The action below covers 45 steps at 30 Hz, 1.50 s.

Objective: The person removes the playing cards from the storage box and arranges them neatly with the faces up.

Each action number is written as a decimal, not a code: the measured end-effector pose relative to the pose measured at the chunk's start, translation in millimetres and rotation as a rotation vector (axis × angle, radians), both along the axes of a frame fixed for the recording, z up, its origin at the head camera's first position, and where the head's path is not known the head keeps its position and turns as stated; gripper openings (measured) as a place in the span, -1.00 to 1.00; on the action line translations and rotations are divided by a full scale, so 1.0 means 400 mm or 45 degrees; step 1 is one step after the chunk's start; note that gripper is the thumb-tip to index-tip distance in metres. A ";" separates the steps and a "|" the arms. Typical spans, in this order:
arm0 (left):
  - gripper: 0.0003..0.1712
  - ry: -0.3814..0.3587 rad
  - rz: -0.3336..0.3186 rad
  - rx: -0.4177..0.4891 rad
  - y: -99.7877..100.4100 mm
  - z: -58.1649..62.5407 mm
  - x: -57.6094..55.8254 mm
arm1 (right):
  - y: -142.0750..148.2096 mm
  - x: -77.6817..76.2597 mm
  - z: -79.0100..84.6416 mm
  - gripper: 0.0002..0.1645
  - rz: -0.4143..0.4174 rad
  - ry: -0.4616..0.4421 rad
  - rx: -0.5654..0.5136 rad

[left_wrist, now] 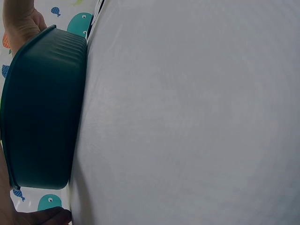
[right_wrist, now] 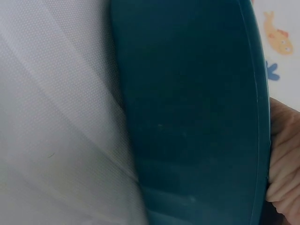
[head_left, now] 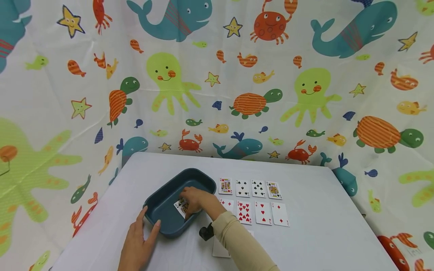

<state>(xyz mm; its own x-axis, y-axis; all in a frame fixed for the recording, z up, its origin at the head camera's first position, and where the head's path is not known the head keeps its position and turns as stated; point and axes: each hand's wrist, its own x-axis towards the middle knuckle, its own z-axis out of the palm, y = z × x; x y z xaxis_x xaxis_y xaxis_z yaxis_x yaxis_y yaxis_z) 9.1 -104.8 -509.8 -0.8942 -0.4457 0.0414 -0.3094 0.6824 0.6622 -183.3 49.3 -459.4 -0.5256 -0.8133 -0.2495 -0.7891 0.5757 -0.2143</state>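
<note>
My right hand (head_left: 194,201) reaches over the near side into a dark teal tray (head_left: 171,180). Its thumb and fingers are curled around a face-up playing card (head_left: 179,206) at the tray's bottom, partly covered by the hand. My left hand (head_left: 139,239) is at the tray's near left corner, fingers and thumb spread, fingertips right at the rim and outer wall. In the left wrist view the tray's side (left_wrist: 44,112) stands between the two hands. The right wrist view has the tray wall (right_wrist: 192,112) close up, the right hand (right_wrist: 285,159) beyond its rim.
Right of the tray, playing cards lie in rows: a back row with a king of hearts (head_left: 225,186), and a middle row of red cards (head_left: 244,212). A nearer white card (head_left: 220,249) is partly behind the right sleeve (head_left: 242,241). A patterned curtain (head_left: 217,82) hangs behind the white table (head_left: 325,226).
</note>
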 end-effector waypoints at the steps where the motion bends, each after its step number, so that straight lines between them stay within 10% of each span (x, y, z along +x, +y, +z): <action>1: -0.06 0.006 -0.004 -0.002 0.000 -0.001 -0.001 | 0.001 0.000 0.000 -0.15 -0.005 0.004 0.001; 30: -0.06 -0.043 -0.003 -0.003 0.000 0.005 -0.001 | 0.035 -0.006 -0.002 -0.11 -0.091 -0.144 -0.344; 45: -0.06 -0.042 0.002 -0.004 0.003 0.006 -0.001 | 0.100 -0.008 0.006 -0.01 -0.135 -0.465 -0.804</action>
<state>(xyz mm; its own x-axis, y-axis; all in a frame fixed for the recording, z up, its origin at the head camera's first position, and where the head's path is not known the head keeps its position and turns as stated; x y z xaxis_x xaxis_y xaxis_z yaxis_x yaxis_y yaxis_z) 8.9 -103.4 -507.4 -0.8943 -0.4472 0.0134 -0.3323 0.6840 0.6493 -186.4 89.3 -457.0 -0.5825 -0.8094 0.0749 -0.5507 0.3251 -0.7688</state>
